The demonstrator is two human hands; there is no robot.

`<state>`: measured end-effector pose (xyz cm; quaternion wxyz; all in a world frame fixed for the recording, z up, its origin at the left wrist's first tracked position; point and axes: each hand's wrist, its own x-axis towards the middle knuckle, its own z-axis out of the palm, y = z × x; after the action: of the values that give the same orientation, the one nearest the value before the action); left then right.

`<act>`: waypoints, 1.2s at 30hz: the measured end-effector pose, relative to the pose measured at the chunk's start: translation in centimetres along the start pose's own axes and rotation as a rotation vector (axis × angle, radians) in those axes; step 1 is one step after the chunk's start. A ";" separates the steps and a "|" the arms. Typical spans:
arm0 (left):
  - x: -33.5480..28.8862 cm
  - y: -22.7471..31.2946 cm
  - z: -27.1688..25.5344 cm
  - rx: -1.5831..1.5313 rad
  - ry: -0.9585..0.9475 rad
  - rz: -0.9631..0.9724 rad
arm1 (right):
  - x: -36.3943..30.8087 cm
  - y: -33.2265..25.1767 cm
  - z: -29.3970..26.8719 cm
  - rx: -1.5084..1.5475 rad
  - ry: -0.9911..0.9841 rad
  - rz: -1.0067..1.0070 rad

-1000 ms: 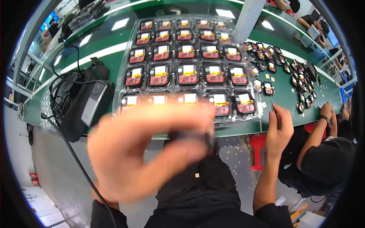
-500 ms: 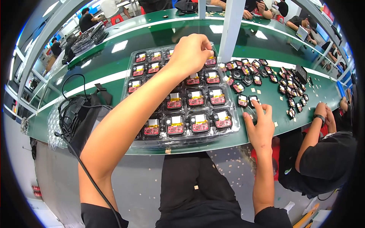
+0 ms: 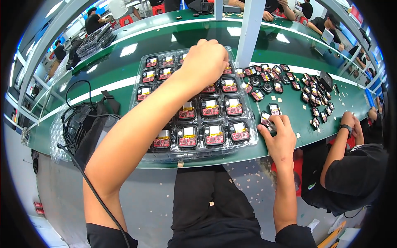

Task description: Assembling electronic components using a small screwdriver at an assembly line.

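A clear plastic tray holds rows of small square black cases, each with a red circuit board and a white-and-yellow part inside, such as the case in the front row. My left hand reaches across the tray to its far right part, fingers curled closed; whatever is in them is hidden. Beside the tray's right edge, my right hand has thumb and forefinger on a tilted square electronic case. Another such case lies just beyond those fingers.
Many loose cases lie on the green table to the right, below a grey post. A black bag with cables sits left of the tray. At the right, a co-worker's hands are at the table edge.
My right hand has closed in on the nearer loose case, which is now tilted. My left hand has shifted slightly left and nearer, its fingers more tucked in.
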<state>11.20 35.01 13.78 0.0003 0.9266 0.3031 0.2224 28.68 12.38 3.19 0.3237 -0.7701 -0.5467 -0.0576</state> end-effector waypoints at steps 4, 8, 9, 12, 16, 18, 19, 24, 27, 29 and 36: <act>-2.5 3.8 -2.5 -0.211 0.239 0.110 | -0.4 0.6 -0.6 0.018 0.015 0.001; -11.4 10.6 -6.4 -0.564 0.070 0.241 | -1.6 1.1 -0.2 0.272 0.105 0.010; -13.9 11.6 -7.1 -0.612 0.036 0.249 | -2.1 0.4 -0.7 0.404 0.121 0.024; -20.2 13.5 -6.4 -1.044 -0.113 0.139 | -4.8 -0.2 -2.5 0.595 0.141 -0.100; -24.8 16.1 -1.2 -1.913 0.149 -0.609 | -8.3 -2.9 -3.2 0.844 -0.010 -0.339; -26.0 15.8 0.5 -1.959 0.148 -0.683 | -9.1 -5.0 -2.9 0.882 -0.110 -0.395; -26.4 15.9 1.5 -1.941 0.182 -0.671 | -9.2 -5.6 -2.3 0.948 -0.190 -0.419; -28.5 15.4 2.7 -1.855 0.324 -0.737 | -11.0 -6.6 -1.0 0.889 -0.372 -0.371; -29.6 14.9 4.0 -1.876 0.467 -0.763 | -11.1 -7.1 -0.8 0.852 -0.452 -0.292; -30.6 14.1 5.0 -1.995 0.514 -0.810 | -10.8 -7.6 -0.6 0.793 -0.457 -0.292; -33.6 14.4 8.7 -2.327 0.404 -1.224 | -14.5 -7.7 5.0 0.970 -0.498 0.051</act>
<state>-1.17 5.56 -5.98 0.8419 0.0525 0.2974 0.4471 14.86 5.04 -3.78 0.5038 -0.5356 -0.5520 0.3933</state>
